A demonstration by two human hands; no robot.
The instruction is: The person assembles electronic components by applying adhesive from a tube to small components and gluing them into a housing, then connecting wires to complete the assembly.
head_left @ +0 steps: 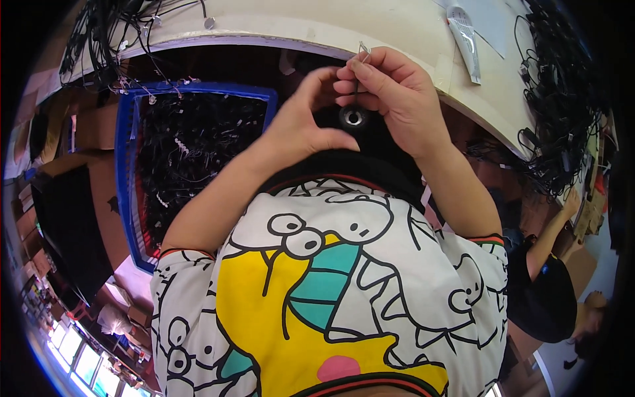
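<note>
Between the thumb and fingers of my right hand [407, 92] is pinched a thin black cable [357, 88], its pale wire ends [364, 48] sticking out above the fingertips. At the cable's lower end hangs a small round black part [354, 118] with a silver ring in its middle. My left hand [301, 119] is curved around the left side of this part, thumb and fingers wide apart. It appears to hold nothing, though its fingertips lie close to the right hand's fingers.
A pale worktable [264, 30] curves across the top. Black cables pile up at its left [106, 46] and right [555, 99]; a white tube [465, 43] lies on it. Left of me stands a blue crate [124, 172] full of black cables. Another person [546, 291] works at the right.
</note>
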